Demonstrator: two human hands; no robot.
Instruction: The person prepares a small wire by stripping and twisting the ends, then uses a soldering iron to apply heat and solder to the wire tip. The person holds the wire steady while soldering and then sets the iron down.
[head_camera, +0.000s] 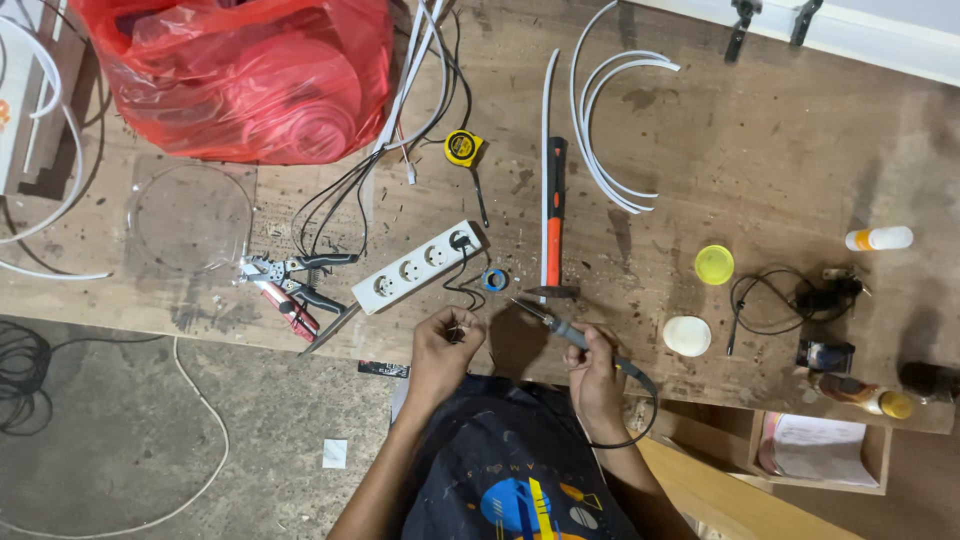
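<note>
Just below the white four-socket plastic power strip (417, 267), the left hand (443, 350) pinches thin black wires (458, 326); to its lower right, the right hand (592, 372) grips a slim grey-handled soldering iron (565, 328).

A red plastic bag (245, 75), white power strip (417, 267), orange-and-black hammer (553, 215), yellow lid (714, 264), seemingly blue tape roll (494, 279).

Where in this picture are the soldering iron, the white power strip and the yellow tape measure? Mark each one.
soldering iron (566, 329): head view, on its handle by the right hand.
white power strip (420, 266): head view, on its middle sockets.
yellow tape measure (461, 147): head view, on its round case.
</note>
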